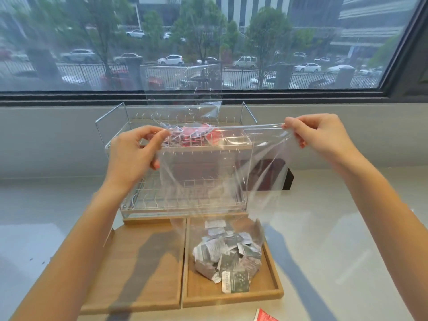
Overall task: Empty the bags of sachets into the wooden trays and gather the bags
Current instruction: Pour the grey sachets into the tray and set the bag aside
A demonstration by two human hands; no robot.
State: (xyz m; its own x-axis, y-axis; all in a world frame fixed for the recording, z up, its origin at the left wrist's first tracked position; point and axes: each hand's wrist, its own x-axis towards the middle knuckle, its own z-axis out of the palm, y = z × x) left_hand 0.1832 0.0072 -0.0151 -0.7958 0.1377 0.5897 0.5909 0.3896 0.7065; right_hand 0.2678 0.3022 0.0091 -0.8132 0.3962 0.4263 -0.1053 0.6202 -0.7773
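Observation:
I hold a clear plastic bag stretched wide by its top edge above the trays. My left hand pinches its left corner and my right hand pinches its right corner. The bag's lower end rests in the right wooden tray, with a heap of grey-white sachets there; whether they lie inside the bag I cannot tell. The left wooden tray is bare. A second clear bag stands upright on the wire rack, with red sachets at its base.
A two-tier wire rack stands on a wooden base right behind the trays, against the window sill. A dark box sits behind the rack on the right. A red packet lies on the white counter at the near edge.

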